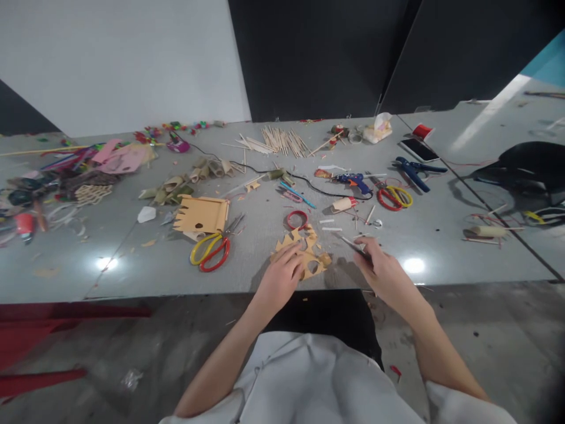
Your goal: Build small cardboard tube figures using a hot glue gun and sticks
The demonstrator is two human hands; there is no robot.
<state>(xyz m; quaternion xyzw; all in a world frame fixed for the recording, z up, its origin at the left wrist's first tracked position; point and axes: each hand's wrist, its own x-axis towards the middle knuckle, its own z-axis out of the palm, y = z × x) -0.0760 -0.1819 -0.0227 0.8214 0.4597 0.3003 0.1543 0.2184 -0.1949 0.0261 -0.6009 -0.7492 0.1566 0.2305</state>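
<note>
A brown cardboard sheet [314,257] with jagged edges and cut-out holes lies at the near edge of the table. On its left part rests my left hand [281,272], fingers stretched out and lying over the board. To the right, apart from the cardboard, my right hand [376,265] is closed around a craft knife [359,249], its thin blade pointing left. A red tape roll [297,219] sits just beyond the sheet. Small white strips [330,228] are scattered between the roll and the knife.
Red-and-yellow-handled scissors [212,247] lie left beside a cardboard piece [200,214]. Farther back are a blue glue gun [355,181], wooden sticks [285,141] and bamboo pieces [172,182]. On the right lie blue pliers [414,172], another pair of scissors [394,198] and a phone [419,149].
</note>
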